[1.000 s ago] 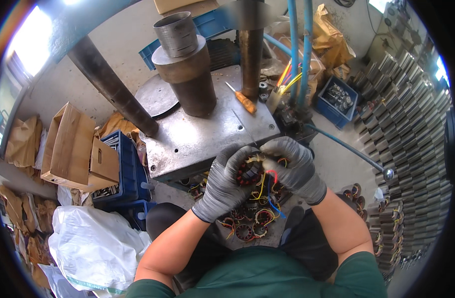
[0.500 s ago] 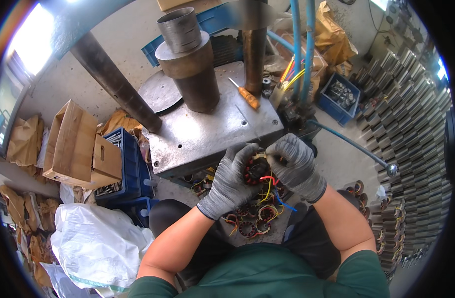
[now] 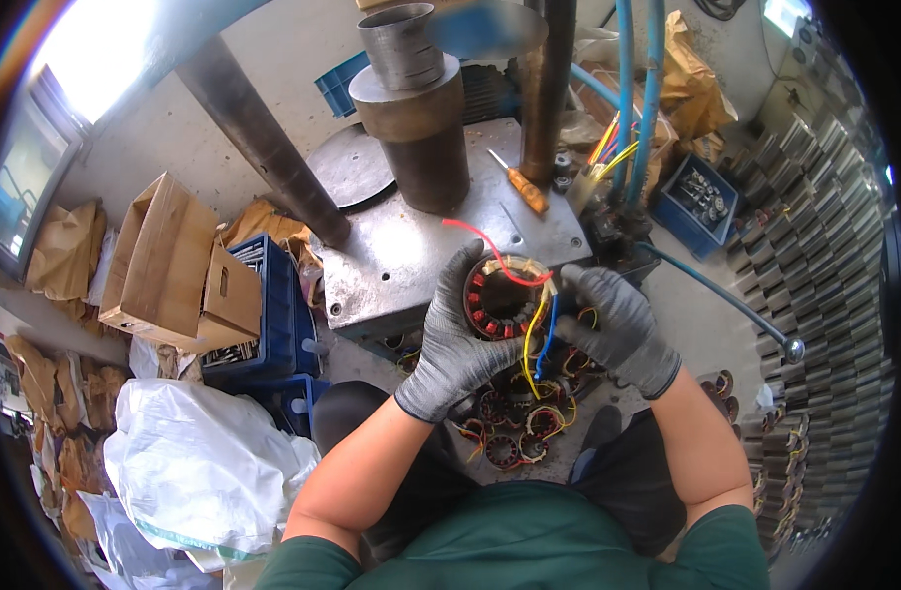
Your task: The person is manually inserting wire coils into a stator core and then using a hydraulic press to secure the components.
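My left hand, in a grey knit glove, grips a motor stator by its left and lower side. The ring is tilted toward me, with red winding ends around its inside and pale lacing along the top. A red lead curves up over the ring, while a yellow lead and a blue lead hang from its right side. Just right of these leads is my gloved right hand, its bent fingers apart and nothing visible in them. Below, several more stators with coloured leads lie on the floor.
Ahead stands a press with a metal plate, a steel cylinder and an orange-handled screwdriver. Blue crates, a cardboard box and a white sack are left. Stacked metal cores and a ball-ended lever are right.
The stator has turned in my left hand, so its opening faces me and the red lead points up-left. My right hand has moved off it to the right. The view has shifted slightly.
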The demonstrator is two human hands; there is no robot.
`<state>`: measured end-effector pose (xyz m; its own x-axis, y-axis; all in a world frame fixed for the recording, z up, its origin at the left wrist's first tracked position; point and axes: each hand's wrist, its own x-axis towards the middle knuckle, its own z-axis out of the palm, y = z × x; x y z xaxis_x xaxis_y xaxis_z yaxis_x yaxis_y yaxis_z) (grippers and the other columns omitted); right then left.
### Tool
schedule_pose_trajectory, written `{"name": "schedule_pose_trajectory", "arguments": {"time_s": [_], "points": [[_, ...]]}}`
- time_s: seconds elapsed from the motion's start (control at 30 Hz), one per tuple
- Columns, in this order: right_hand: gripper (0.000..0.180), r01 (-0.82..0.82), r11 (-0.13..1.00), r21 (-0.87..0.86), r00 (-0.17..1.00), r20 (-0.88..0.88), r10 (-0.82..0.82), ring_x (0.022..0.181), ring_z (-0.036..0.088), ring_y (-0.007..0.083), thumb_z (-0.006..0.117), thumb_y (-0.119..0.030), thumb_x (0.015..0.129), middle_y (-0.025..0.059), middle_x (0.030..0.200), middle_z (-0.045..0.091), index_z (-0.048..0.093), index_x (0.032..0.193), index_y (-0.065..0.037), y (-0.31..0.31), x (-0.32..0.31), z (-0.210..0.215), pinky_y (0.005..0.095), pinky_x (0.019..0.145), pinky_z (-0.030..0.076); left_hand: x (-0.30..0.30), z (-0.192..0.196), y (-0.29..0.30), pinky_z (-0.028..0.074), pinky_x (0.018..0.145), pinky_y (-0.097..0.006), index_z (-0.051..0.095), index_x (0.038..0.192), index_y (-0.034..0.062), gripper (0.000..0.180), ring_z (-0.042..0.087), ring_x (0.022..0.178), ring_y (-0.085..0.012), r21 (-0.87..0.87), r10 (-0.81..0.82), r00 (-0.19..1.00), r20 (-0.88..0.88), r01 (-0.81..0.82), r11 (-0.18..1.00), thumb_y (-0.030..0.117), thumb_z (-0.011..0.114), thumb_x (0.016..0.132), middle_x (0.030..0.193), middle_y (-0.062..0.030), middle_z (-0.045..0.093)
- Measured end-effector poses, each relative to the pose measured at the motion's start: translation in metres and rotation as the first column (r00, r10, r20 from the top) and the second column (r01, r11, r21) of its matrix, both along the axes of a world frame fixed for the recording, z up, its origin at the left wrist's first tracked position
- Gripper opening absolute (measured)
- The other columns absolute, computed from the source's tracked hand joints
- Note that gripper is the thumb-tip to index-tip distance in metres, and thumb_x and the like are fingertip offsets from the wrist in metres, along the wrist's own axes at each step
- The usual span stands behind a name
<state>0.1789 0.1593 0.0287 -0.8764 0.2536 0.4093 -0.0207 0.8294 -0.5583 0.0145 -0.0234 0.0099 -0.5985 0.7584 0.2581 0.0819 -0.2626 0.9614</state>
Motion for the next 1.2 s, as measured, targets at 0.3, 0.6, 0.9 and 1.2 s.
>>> {"name": "schedule_pose_trajectory", "arguments": {"time_s": [0.3, 0.6, 0.9, 1.2], "points": [[0.09, -0.133, 0.988, 0.077, 0.906, -0.395, 0.153, 0.135, 0.056, 0.0403, 0.092, -0.015, 0.073, 0.0202, 0.154, 0.05, 0.048, 0.151, -0.012, -0.022, -0.019, 0.005, 0.0464, 0.109, 0.051, -0.007, -0.007, -0.005, 0.05, 0.113, -0.043, 0.025, 0.161, 0.0059, 0.122, 0.056, 0.135, -0.0274, 0.008, -0.002, 0.935, -0.354, 0.005, 1.0, 0.008, 0.1, 0.064, 0.148, -0.0151, 0.053], [0.038, -0.238, 0.882, -0.407, 0.889, -0.458, 0.028, 0.113, 0.068, 0.0236, 0.076, -0.011, 0.093, 0.0123, 0.132, 0.067, 0.068, 0.13, -0.007, -0.027, -0.018, -0.01, 0.0331, 0.097, 0.054, 0.003, 0.005, -0.005, 0.047, 0.116, -0.044, 0.029, 0.16, 0.008, 0.117, 0.054, 0.138, -0.0276, 0.071, -0.169, 0.977, -0.127, 0.179, 0.981, 0.006, 0.099, 0.065, 0.15, -0.0144, 0.052], [0.029, -0.163, 0.521, -0.838, 0.937, -0.296, -0.184, 0.111, 0.064, 0.0122, 0.067, -0.021, 0.104, 0.0053, 0.125, 0.07, 0.07, 0.126, -0.004, -0.049, -0.006, 0.015, 0.0287, 0.102, 0.05, -0.003, -0.013, 0.0, 0.047, 0.116, -0.043, 0.035, 0.157, 0.0095, 0.117, 0.055, 0.137, -0.0256, -0.066, -0.113, 0.937, -0.331, 0.096, 0.993, 0.011, 0.102, 0.061, 0.15, -0.0132, 0.054], [0.033, -0.206, 0.354, -0.912, 0.942, -0.283, -0.18, 0.113, 0.069, 0.0177, 0.065, -0.027, 0.105, 0.0117, 0.125, 0.074, 0.072, 0.125, -0.001, -0.038, -0.001, 0.018, 0.0331, 0.101, 0.055, -0.004, -0.007, 0.001, 0.049, 0.114, -0.043, 0.039, 0.154, 0.01, 0.117, 0.057, 0.135, -0.0265, -0.046, -0.146, 0.935, -0.323, 0.138, 0.989, 0.011, 0.103, 0.057, 0.149, -0.0132, 0.055]]}}
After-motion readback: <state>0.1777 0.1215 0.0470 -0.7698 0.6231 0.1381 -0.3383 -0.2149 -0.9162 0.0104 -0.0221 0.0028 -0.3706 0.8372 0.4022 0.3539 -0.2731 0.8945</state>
